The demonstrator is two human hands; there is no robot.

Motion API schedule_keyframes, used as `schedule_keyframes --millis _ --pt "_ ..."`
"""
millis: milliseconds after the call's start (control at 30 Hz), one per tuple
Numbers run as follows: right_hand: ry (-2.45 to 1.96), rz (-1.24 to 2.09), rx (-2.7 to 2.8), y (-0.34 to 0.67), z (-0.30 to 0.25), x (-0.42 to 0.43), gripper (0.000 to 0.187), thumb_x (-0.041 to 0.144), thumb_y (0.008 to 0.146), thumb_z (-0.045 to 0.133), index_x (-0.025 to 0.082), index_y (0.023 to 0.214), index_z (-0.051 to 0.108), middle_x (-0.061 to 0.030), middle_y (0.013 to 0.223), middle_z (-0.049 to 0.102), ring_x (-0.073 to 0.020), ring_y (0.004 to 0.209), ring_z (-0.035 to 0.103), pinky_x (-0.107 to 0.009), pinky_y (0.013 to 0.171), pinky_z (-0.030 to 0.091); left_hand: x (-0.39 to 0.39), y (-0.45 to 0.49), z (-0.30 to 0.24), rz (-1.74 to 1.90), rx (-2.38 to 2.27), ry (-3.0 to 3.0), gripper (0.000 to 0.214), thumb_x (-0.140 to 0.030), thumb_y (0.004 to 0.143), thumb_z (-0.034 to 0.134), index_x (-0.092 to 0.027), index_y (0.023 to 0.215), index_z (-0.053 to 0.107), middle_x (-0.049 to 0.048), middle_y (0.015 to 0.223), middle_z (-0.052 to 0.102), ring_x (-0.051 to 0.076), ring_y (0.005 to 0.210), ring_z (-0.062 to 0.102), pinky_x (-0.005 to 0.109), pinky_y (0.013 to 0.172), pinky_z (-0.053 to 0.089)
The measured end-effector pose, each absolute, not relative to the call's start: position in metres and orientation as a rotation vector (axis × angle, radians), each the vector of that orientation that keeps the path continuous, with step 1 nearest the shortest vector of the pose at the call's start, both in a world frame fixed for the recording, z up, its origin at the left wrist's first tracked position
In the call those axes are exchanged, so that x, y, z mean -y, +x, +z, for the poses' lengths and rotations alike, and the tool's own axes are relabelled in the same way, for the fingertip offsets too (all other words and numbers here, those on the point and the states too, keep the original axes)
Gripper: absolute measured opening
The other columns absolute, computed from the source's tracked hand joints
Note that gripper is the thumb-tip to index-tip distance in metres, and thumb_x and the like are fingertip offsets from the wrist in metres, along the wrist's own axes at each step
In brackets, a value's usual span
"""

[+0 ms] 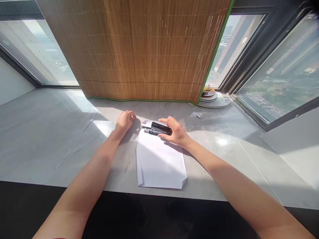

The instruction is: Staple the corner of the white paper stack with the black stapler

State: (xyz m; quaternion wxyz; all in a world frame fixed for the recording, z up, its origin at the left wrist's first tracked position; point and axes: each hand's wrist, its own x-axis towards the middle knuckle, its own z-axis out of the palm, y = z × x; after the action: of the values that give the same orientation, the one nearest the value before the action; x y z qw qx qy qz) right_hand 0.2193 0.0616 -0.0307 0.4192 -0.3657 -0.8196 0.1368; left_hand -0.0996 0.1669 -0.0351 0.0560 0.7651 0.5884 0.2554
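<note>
A black stapler lies opened up over the top part of a stack of white paper, its jaws pointing left. Thumb and fingers of my right hand grip its rear end from the right. Left of the paper's top edge, my left hand rests low over the sill with thumb and forefinger pinched together. A tiny dark bit shows at those fingertips, too small to name. Two lower corners of the paper are creased or folded.
A bamboo blind with green edging hangs down to the back of the grey stone sill. Stacked plates stand at the back right by the window. A small whitish metallic piece lies right of my right hand.
</note>
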Motion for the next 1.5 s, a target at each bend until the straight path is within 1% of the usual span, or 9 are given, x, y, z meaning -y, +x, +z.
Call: schedule_keyframes --millis 100,267,400,533,667,800,1033,1300,1500 --pt "-0.964 0.464 2.016 0.221 -0.036 -0.063 0.062 0.027 0.086 0.084 0.031 0.144 0.061 -0.0049 0.11 0.058 -0.0237 0.096 0.062 -0.038 0.082 0.056 -0.164 -0.096 -0.034 0.839 -1.734 2.299 0.02 -0.01 0.089 0.056 -0.022 0.086 0.071 0.008 0.094 0.076 0.026 0.093 0.069 0.039 0.091 0.055" --pt "-1.017 0.581 2.007 0.221 -0.04 -0.066 0.055 0.023 0.083 0.082 0.03 0.135 0.067 -0.0043 0.111 0.06 -0.023 0.097 0.065 -0.038 0.085 0.056 -0.153 -0.076 -0.031 1.172 -1.421 2.151 0.025 -0.02 0.097 0.059 -0.023 0.118 0.073 0.0072 0.105 0.073 0.02 0.087 0.069 0.035 0.085 0.058" --pt "-1.013 0.636 2.032 0.221 -0.04 -0.067 0.041 0.021 0.083 0.078 0.027 0.124 0.073 -0.0043 0.109 0.066 -0.0236 0.096 0.067 -0.038 0.087 0.055 -0.143 -0.061 -0.026 1.228 -1.225 1.964 0.017 -0.034 0.097 0.068 -0.022 0.103 0.078 0.0077 0.101 0.073 0.019 0.087 0.072 0.034 0.084 0.06" --pt "-1.019 0.621 2.04 0.22 -0.037 -0.066 0.036 0.02 0.083 0.077 0.025 0.119 0.075 -0.0037 0.103 0.068 -0.0239 0.094 0.067 -0.038 0.086 0.054 -0.134 -0.053 -0.02 1.289 -1.128 1.762 0.031 -0.05 0.095 0.076 -0.019 0.098 0.077 0.0078 0.094 0.077 0.019 0.083 0.074 0.032 0.08 0.06" --pt "-1.018 0.596 2.042 0.22 -0.036 -0.066 0.033 0.02 0.084 0.077 0.024 0.117 0.075 -0.0044 0.102 0.069 -0.0245 0.094 0.067 -0.039 0.087 0.053 -0.13 -0.049 -0.015 1.322 -1.025 1.754 0.037 -0.055 0.092 0.08 -0.019 0.097 0.078 0.006 0.087 0.076 0.015 0.073 0.07 0.029 0.072 0.058" --pt "-1.028 0.572 2.058 0.22 -0.037 -0.065 0.033 0.022 0.084 0.077 0.025 0.117 0.075 -0.0044 0.1 0.07 -0.026 0.096 0.066 -0.04 0.087 0.052 -0.128 -0.05 -0.014 1.277 -0.95 1.781 0.035 -0.053 0.091 0.082 -0.019 0.098 0.079 0.0048 0.078 0.073 0.015 0.07 0.068 0.029 0.069 0.057" --pt "-1.054 0.567 2.059 0.22 -0.034 -0.065 0.03 0.021 0.084 0.077 0.025 0.114 0.075 -0.0042 0.098 0.071 -0.0259 0.092 0.065 -0.039 0.083 0.052 -0.126 -0.058 -0.016 1.123 -0.886 1.872 0.034 -0.048 0.084 0.088 -0.018 0.099 0.084 0.0108 0.096 0.081 0.022 0.089 0.076 0.035 0.082 0.063" --pt "-1.056 0.563 2.069 0.222 -0.036 -0.066 0.029 0.021 0.082 0.078 0.024 0.112 0.075 -0.0039 0.098 0.07 -0.0255 0.092 0.065 -0.038 0.083 0.051 -0.124 -0.056 -0.016 1.009 -0.868 1.761 0.046 -0.054 0.079 0.092 -0.016 0.105 0.084 0.0122 0.098 0.082 0.024 0.089 0.079 0.038 0.081 0.068" --pt "-1.049 0.576 2.051 0.221 -0.036 -0.066 0.028 0.021 0.083 0.077 0.024 0.111 0.075 -0.0041 0.098 0.071 -0.0257 0.092 0.065 -0.039 0.083 0.051 -0.122 -0.057 -0.014 0.992 -0.845 1.83 0.033 -0.047 0.082 0.09 -0.017 0.096 0.084 0.0104 0.095 0.082 0.023 0.09 0.077 0.036 0.084 0.064"
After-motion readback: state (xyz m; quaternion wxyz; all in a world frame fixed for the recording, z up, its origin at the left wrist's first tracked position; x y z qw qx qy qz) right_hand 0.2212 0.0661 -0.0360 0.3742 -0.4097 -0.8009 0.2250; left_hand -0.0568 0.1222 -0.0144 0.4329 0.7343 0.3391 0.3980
